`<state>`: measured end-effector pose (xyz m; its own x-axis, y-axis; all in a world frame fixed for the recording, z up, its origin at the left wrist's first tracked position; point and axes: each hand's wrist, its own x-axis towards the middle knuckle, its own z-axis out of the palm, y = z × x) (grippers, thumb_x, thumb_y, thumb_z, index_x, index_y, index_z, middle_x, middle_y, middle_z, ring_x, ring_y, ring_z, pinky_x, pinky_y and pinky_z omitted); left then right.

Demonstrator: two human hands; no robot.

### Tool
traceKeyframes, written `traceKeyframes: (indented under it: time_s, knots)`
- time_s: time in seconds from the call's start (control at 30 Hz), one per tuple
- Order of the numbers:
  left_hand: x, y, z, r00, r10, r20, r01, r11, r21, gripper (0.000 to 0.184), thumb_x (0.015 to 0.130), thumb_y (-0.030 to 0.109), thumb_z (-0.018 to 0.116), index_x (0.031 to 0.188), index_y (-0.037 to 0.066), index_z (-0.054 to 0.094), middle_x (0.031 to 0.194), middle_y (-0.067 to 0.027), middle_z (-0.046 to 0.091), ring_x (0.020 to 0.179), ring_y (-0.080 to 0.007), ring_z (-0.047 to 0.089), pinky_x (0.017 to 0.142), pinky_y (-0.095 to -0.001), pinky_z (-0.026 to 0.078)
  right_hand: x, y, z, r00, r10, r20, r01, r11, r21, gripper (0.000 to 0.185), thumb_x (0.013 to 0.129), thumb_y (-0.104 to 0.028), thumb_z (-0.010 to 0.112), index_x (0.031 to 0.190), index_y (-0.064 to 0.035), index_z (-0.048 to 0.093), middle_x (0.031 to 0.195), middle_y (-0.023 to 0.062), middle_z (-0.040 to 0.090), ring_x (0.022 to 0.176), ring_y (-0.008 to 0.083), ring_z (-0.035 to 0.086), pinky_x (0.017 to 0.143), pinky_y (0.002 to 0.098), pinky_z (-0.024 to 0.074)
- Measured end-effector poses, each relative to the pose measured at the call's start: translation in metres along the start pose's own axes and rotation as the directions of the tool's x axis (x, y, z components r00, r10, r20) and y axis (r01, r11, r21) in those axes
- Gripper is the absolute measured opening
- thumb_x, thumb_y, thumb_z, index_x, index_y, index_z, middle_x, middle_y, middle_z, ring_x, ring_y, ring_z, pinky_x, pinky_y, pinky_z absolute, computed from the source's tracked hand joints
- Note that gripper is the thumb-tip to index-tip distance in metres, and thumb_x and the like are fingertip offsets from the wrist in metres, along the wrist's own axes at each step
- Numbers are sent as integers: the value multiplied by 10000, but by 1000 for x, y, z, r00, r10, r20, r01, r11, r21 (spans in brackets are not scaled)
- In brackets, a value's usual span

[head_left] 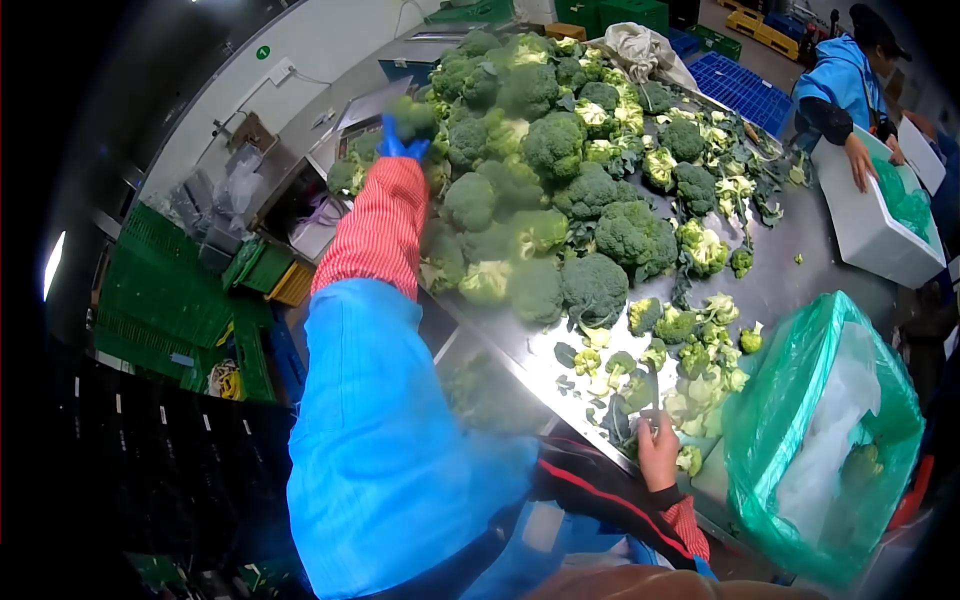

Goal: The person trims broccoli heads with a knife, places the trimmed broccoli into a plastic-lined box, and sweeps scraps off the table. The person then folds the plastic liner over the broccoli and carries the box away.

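Observation:
My left hand (pixel 403 143), in a blue glove, reaches to the far left edge of the broccoli pile (pixel 555 145). Its fingers close around a broccoli head (pixel 411 118), though blur softens their outline. Bare and low at the table's front edge, my right hand (pixel 657 456) grips a knife (pixel 655 392), blade pointing away from me. Cut florets and pale stalk pieces (pixel 700 375) lie around the blade. Right of that hand stands a container lined with a green plastic bag (pixel 790 420), with some broccoli (pixel 860 465) inside.
The pile covers much of the metal table (pixel 800 250). At the right, another person (pixel 845 85) in blue handles a white foam box (pixel 870 220) with a green liner. A blue plastic pallet (pixel 740 92) lies at the back. Green crates (pixel 165 290) stand at the left.

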<state>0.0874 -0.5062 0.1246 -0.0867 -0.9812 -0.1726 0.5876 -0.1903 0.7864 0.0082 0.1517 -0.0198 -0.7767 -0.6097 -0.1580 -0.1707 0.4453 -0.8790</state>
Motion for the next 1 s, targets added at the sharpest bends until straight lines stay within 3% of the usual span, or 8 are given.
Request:
traceKeyframes:
  time_s: [0.13,0.33,0.47,0.57,0.6,0.63,0.7,1.0]
  knots:
    - [5,-7,15,985,131,110,-149,973,176,926,822,564,639,1505,185,141,1529,-134,221,1308,-410,375,1013,-564,383,3,11,13,998,-56,38,58,995,-80,198,905,-153,607,1031,-4,573,754,129,616,639,172,558,597,323,442]
    - [-135,-115,70,869,-134,476,-150,846,512,464,909,323,620,1329,156,513,1282,-27,534,1089,-213,540,873,-403,470,-12,-1,1,981,-180,68,184,981,-53,241,900,-155,598,1082,1,571,858,206,647,740,365,617,665,397,477]
    - [-278,-144,123,410,-293,864,-346,826,444,510,927,308,633,1354,66,492,1202,-101,612,1102,-198,579,939,-356,467,-25,15,-19,981,-152,118,167,977,-129,306,892,-226,621,1103,-8,585,957,228,643,862,403,624,732,427,496]
    - [-371,-169,172,94,-440,893,-397,806,439,451,934,162,613,1351,44,491,1167,-106,628,1080,-192,589,953,-338,463,-43,32,-28,971,-231,57,237,959,-153,294,862,-220,633,1083,-31,588,966,188,648,850,384,627,713,438,510]
    - [-403,-177,185,-15,-448,894,-396,824,406,444,933,128,606,1353,42,490,1150,-106,636,1069,-188,594,952,-332,464,-50,52,-27,880,-473,54,469,843,-264,294,869,-256,616,1081,-54,584,958,168,645,841,375,628,706,445,514]
    - [-439,-187,198,-155,-442,884,-372,855,362,439,933,112,596,1354,45,490,1147,-107,637,1064,-185,596,953,-331,463,-56,39,-38,968,-222,116,244,941,-234,311,879,-296,594,1094,-74,572,938,165,639,841,371,627,704,453,514]
    - [-498,-210,224,-374,-432,821,-374,880,293,480,947,160,588,1392,45,452,1184,-120,629,1096,-201,590,969,-345,454,-67,55,-43,973,-196,121,220,947,-233,320,883,-315,578,1100,-81,563,922,163,637,833,367,628,693,456,518]
    - [-795,-369,251,-753,-537,380,-493,843,215,594,831,274,721,1351,91,498,1139,-134,645,1088,-240,612,946,-343,482,-123,104,-92,973,-196,-120,152,940,-305,282,881,-307,564,1052,-86,604,859,167,642,765,347,641,651,461,517]
